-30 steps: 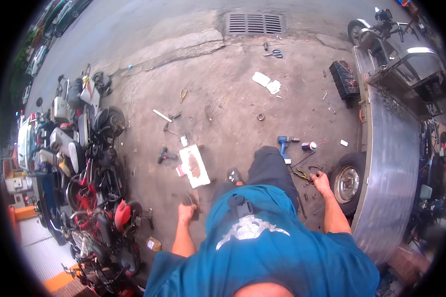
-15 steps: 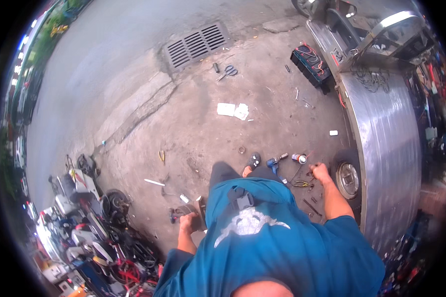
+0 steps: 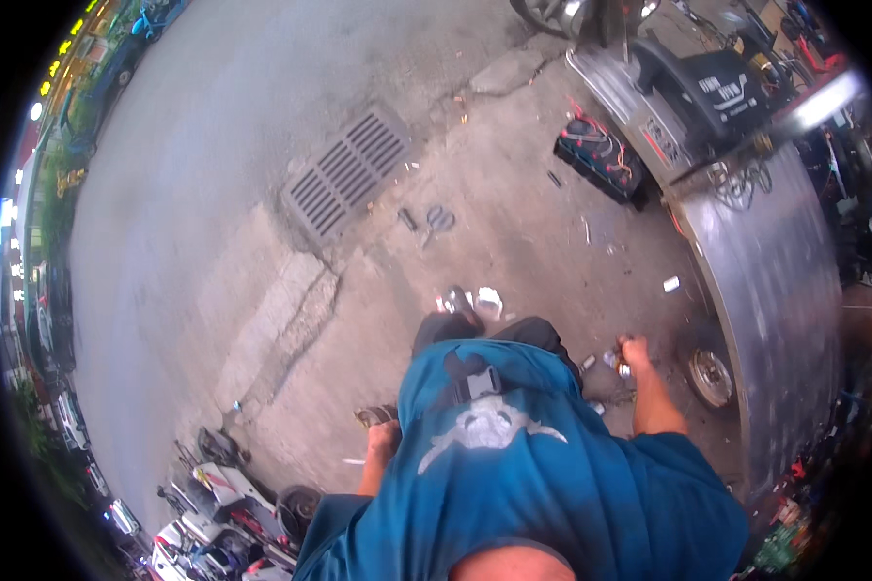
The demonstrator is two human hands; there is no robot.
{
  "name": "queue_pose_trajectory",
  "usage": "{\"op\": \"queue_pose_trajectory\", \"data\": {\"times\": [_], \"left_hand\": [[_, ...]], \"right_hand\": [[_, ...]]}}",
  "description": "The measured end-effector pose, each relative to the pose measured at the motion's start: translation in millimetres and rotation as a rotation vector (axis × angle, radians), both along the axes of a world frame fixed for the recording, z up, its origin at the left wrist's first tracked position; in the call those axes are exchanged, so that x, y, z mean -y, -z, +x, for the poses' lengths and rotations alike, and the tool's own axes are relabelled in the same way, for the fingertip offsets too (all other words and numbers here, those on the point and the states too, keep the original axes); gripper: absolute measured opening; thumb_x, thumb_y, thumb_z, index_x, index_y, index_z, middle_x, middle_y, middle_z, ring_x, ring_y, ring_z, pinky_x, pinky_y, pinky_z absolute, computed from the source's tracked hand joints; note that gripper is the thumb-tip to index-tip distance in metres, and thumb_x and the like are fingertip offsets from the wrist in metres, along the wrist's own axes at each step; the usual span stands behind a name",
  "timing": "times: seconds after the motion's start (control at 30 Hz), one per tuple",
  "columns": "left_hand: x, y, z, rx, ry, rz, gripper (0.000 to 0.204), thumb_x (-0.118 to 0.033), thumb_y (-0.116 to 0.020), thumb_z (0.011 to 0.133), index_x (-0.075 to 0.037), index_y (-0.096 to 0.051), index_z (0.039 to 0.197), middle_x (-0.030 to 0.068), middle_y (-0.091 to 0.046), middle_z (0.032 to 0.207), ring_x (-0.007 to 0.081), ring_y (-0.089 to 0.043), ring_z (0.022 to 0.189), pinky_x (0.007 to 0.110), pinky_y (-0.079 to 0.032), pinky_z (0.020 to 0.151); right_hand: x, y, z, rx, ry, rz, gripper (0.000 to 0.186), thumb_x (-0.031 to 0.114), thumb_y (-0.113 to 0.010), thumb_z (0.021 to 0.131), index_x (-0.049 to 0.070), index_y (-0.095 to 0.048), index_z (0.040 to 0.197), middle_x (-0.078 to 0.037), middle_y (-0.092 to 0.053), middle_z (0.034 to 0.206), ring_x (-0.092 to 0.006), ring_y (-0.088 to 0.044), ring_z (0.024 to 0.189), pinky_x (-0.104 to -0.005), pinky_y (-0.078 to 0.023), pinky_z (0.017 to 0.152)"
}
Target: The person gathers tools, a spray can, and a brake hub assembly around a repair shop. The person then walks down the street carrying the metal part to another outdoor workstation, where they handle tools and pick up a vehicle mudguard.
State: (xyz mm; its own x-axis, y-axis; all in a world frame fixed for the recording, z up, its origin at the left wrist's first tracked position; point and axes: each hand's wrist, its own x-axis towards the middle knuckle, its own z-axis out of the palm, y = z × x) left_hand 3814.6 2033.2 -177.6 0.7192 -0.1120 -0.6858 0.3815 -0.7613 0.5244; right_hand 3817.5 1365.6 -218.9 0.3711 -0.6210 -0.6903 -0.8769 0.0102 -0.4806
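Two hands are being shown, both bare. One brown object (image 3: 372, 415) is being gripped by the left hand (image 3: 383, 440): the fingers are being kept together on it, and the object is being carried at the left side of the body, beyond the knuckles. The right hand (image 3: 635, 352) is being held partly curled at the opposite side – whether anything is being clamped by its fingers cannot be told. One small can (image 3: 614, 361) is being seen just beside those fingers; contact cannot be confirmed.

The brown object is being presented as dark and rounded; finer detail is being lost to its small size.

Ahead of the body, one dark shoe (image 3: 462, 308) is being seen near one white crumpled piece (image 3: 489, 303). Farther out, one pair of scissors (image 3: 440, 220) and one dark cylinder (image 3: 408, 220) are being found close together, near one drain grate (image 3: 349, 174). At the right, one wheel (image 3: 711, 378) is being partly covered by one metal panel (image 3: 765, 300) – one battery pack (image 3: 599, 160) is being located near the panel's far end.
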Motion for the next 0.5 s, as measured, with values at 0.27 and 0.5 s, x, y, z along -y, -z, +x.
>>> {"op": "queue_pose_trajectory", "data": {"times": [0.27,0.5], "left_hand": [[48.2,-82.9,326.9,0.108,-0.279,-0.322,0.042,-0.036,-0.056,0.077,0.005,-0.063,0.079,0.0074,-0.060,0.068,0.0141,-0.056,0.056,0.025,-0.046,0.050],[134.5,-70.9,547.1,0.046,-0.559,-0.063,0.030,-0.014,-0.065,0.065,0.007,-0.057,0.086,0.0115,-0.062,0.075,0.0174,-0.059,0.061,0.030,-0.047,0.055]], "right_hand": [[-47.3,-65.8,198.6,-0.027,0.033,0.286,0.018,0.020,-0.056,0.081,0.004,-0.056,0.089,-0.004,-0.057,0.068,-0.0129,-0.051,0.054,-0.0268,-0.039,0.046],[29.5,1.1,359.7,-0.026,0.135,0.295,0.012,0.014,-0.054,0.080,0.003,-0.055,0.083,-0.005,-0.053,0.059,-0.0140,-0.047,0.043,-0.0274,-0.034,0.036]]}}
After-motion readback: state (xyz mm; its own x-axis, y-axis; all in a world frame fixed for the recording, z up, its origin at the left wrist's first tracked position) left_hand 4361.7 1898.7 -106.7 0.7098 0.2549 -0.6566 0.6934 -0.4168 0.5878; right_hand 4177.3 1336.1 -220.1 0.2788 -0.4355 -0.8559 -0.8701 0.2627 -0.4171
